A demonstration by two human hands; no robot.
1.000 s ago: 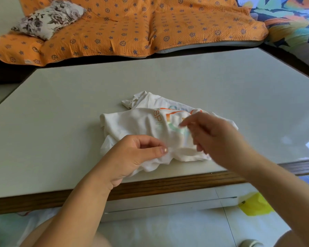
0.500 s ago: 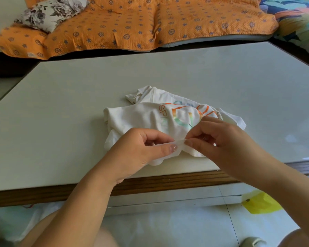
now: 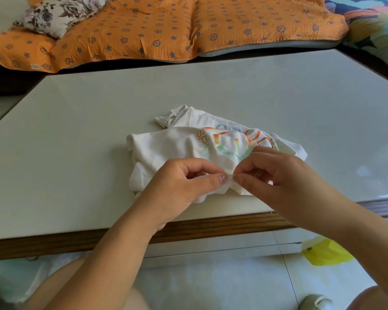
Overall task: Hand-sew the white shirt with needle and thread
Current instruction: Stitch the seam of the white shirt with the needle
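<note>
The white shirt [image 3: 166,148], crumpled, with an orange and green print, lies near the front edge of the pale table [image 3: 87,121]; the left hand [image 3: 182,189] pinches a fold of its near hem between thumb and forefinger; the right hand [image 3: 280,175] pinches the same fold just beside it, fingers curled; whether a needle is held cannot be told; beyond the table lies an orange patterned quilt [image 3: 166,25] with a floral pillow [image 3: 56,12] on it; a yellow bag [image 3: 325,252] lies on the tiled floor [image 3: 211,285].

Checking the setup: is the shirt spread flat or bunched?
Bunched: the white shirt lies crumpled in overlapping folds on the table.
</note>
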